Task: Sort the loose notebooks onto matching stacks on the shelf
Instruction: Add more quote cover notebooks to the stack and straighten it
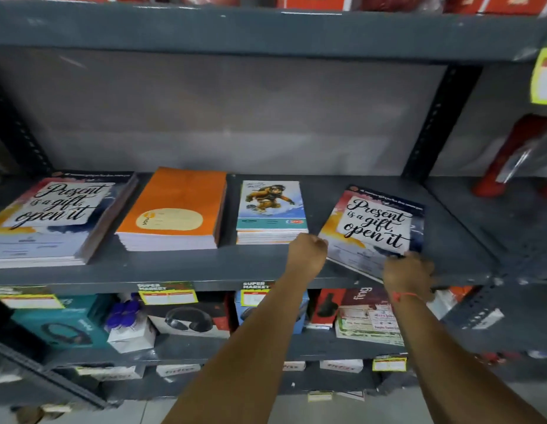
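A loose notebook point(376, 228) with "Present is a gift, open it" on its cover lies skewed at the right of the grey shelf point(180, 270), its near edge over the shelf's front. My right hand point(408, 276) grips that near edge. My left hand point(307, 255) touches the notebook's left corner with curled fingers. Three stacks stand to the left: a matching "Present is a gift" stack point(52, 218), an orange stack point(177, 209) and a short stack with a cartoon figure cover point(270, 209).
The shelf below holds boxed headphones point(189, 319), a teal box point(61, 319) and printed packs point(370, 322), with yellow price labels on its edge. Red boxes sit on the top shelf. A red packaged item point(516, 154) stands in the bay to the right.
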`<state>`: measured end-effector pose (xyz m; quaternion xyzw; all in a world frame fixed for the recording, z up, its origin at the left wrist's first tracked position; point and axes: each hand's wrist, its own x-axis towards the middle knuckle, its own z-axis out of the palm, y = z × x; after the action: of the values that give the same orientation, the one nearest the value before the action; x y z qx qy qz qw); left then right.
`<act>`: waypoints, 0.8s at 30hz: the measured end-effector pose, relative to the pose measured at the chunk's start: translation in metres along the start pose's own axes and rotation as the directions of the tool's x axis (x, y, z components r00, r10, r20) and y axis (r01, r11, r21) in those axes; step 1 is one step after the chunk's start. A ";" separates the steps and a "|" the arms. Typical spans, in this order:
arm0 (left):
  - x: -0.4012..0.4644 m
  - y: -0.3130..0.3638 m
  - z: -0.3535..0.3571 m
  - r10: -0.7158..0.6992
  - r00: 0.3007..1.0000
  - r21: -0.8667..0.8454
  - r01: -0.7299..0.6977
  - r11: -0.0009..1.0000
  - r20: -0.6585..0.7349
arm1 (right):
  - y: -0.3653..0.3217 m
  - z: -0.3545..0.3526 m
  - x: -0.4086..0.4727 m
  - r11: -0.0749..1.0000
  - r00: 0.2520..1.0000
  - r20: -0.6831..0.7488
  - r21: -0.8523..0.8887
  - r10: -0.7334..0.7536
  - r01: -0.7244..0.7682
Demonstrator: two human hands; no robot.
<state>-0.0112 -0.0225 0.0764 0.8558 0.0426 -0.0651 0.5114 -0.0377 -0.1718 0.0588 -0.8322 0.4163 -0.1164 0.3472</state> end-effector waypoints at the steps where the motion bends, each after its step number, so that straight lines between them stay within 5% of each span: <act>1: 0.001 0.001 0.005 -0.015 1.000 0.016 0.015 1.000 0.004 | 0.006 -0.001 0.006 1.000 1.000 0.008 0.001 0.026 -0.026; 10: 0.026 -0.001 0.026 0.020 1.000 0.281 -0.020 0.959 0.005 | 0.028 0.003 0.042 0.990 0.999 0.035 0.140 0.028 -0.033; 18: 0.036 0.006 0.037 -0.080 0.995 0.309 0.094 0.946 -0.058 | 0.032 -0.010 0.061 0.961 0.975 0.153 0.203 0.158 -0.188; 24: 0.038 0.014 0.035 -0.213 0.977 0.087 0.214 0.973 -0.024 | 0.036 -0.029 0.079 0.716 0.878 0.349 0.515 0.327 -0.471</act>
<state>0.0258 -0.0601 0.0665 0.8688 0.1349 -0.1154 0.4623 -0.0245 -0.2614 0.0483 -0.5811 0.4869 -0.0623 0.6492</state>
